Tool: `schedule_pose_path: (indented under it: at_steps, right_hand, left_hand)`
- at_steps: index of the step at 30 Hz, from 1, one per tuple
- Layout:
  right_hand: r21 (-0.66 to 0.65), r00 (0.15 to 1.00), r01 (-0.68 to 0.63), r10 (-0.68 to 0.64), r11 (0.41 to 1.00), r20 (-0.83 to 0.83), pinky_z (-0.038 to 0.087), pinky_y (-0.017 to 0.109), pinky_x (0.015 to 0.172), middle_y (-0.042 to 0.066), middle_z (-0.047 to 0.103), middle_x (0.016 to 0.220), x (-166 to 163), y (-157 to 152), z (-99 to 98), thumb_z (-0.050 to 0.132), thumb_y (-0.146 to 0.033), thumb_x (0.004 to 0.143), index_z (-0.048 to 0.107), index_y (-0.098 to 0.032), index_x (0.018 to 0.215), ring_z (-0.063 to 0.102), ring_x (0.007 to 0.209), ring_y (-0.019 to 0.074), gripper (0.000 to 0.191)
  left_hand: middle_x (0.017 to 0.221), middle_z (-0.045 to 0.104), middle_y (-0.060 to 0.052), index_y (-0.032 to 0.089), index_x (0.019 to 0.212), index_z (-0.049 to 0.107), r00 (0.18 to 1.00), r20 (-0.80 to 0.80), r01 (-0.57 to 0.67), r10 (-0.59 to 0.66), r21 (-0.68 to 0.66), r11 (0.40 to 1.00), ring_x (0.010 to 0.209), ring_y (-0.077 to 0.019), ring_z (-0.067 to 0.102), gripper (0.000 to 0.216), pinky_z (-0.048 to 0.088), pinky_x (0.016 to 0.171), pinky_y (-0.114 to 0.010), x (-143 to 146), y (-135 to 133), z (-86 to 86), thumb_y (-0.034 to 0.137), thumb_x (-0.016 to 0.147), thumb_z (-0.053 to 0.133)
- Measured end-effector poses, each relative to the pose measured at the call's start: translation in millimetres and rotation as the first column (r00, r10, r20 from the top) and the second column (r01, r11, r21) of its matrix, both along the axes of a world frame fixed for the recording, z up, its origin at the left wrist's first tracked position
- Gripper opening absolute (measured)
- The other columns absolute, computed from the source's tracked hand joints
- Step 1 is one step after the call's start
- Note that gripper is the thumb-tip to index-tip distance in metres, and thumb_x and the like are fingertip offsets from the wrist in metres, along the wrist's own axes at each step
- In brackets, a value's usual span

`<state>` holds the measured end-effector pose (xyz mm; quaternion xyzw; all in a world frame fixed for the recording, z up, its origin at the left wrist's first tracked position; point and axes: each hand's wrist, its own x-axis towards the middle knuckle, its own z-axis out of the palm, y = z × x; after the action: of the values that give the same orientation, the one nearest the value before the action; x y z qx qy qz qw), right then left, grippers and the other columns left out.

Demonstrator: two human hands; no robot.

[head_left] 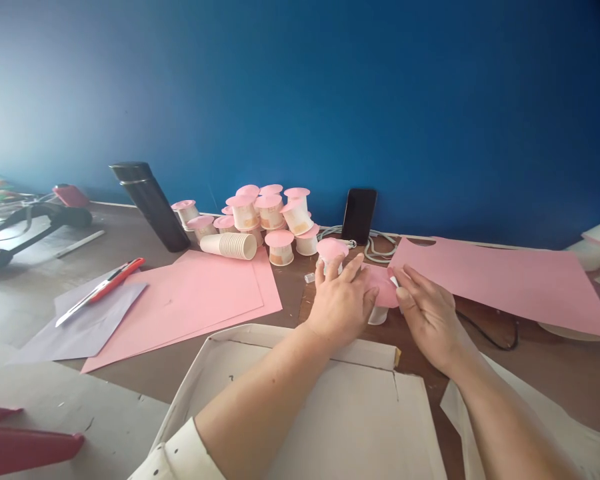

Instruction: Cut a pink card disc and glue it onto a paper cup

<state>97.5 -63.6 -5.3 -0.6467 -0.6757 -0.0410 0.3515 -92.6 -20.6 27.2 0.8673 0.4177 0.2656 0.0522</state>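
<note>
My left hand (343, 303) reaches over the desk with its fingers spread. Its fingertips are at a small paper cup topped with a pink paper disc (332, 249), and its thumb lies on a second pink paper disc (381, 287) to the right. That second disc rests on a white paper cup (378, 315), mostly hidden beneath it. At the disc's right edge, my right hand (427, 313) pinches the paper between thumb and fingers; a small white bit shows there, too small to name.
Several disc-topped cups (280, 248) are piled by the blue wall, beside a stack of plain cups (229, 245). A black bottle (153, 207), phone (360, 215), utility knife (115, 280), pink sheets (195, 293) and another pink sheet (505, 283) surround them. A white box lid (360, 413) lies in front.
</note>
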Motion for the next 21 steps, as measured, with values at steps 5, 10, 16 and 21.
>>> schedule_pose_path:
  at_steps: [5,10,16,21]
  right_hand:
    - [-0.057,0.991,0.012,-0.004,0.998,0.134,0.036,0.059,0.112,0.012,0.049,0.153,-5.9,-1.3,-6.3,0.022,-0.057,0.103,0.054,-0.022,0.144,0.042,0.141,0.0321,0.062]
    - [-0.104,0.983,0.039,-0.020,0.994,0.181,0.037,0.058,0.112,0.011,0.048,0.154,-11.6,-2.3,-3.0,0.023,-0.055,0.103,0.047,-0.018,0.149,0.042,0.140,0.0331,0.064]
    - [-0.157,0.969,0.109,-0.070,0.982,0.236,0.042,0.061,0.107,0.008,0.049,0.154,-17.5,-4.4,3.9,0.026,-0.057,0.102,0.047,-0.021,0.149,0.043,0.138,0.0346,0.063]
    - [-0.192,0.959,0.139,-0.084,0.971,0.271,0.043,0.060,0.106,0.007,0.047,0.155,-18.5,-6.0,9.0,0.024,-0.059,0.101,0.048,-0.021,0.148,0.043,0.140,0.0341,0.065]
  left_hand:
    - [0.158,0.042,-0.002,0.022,0.140,0.054,0.999,-0.016,0.032,-0.032,0.001,0.999,0.148,-0.0324,0.027,0.048,0.022,0.121,-0.063,3.2,0.0,-4.3,0.037,0.102,0.029]
    - [0.157,0.044,-0.003,0.019,0.139,0.054,0.999,-0.029,0.039,-0.039,-0.004,0.999,0.147,-0.0334,0.029,0.048,0.020,0.121,-0.062,4.8,-0.1,-6.8,0.035,0.102,0.030]
    - [0.157,0.044,-0.004,0.019,0.140,0.054,0.999,-0.041,0.035,-0.035,-0.002,0.999,0.146,-0.0329,0.031,0.047,0.022,0.121,-0.062,5.5,0.1,-6.7,0.034,0.102,0.031]
    - [0.157,0.044,-0.005,0.017,0.141,0.052,0.998,-0.052,0.034,-0.034,0.000,0.999,0.146,-0.0331,0.031,0.048,0.025,0.119,-0.063,5.3,0.8,-7.0,0.035,0.102,0.031]
